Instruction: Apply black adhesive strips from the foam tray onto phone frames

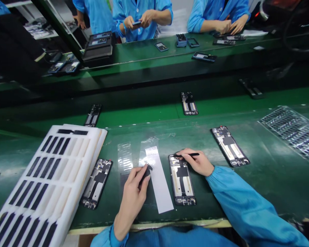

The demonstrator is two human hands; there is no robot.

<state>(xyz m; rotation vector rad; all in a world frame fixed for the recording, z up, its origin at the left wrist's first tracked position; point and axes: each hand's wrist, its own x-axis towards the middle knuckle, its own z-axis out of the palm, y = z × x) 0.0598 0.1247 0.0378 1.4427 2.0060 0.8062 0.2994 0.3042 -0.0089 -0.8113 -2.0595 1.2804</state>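
Observation:
My right hand [197,163] is closed on a thin black tool [194,154], whose tip is at the top edge of an open phone body [182,180]. Between the fingers of my left hand [135,187] is a small black part [146,172], held over the left edge of a white paper strip [161,188]. A sheet of small white labels lies at the strip's upper end. Clear plastic strips [125,157] lie just left of it. Another open phone body [97,183] rests left of my left hand, and one more [230,145] lies right of my right hand.
White foam trays [78,144] with black strips stand at the left. A clear plastic tray [293,130] lies at the right. More phone bodies [189,103] sit on the lower green strip beyond. Across the bench, people in blue coats [141,15] handle phone parts.

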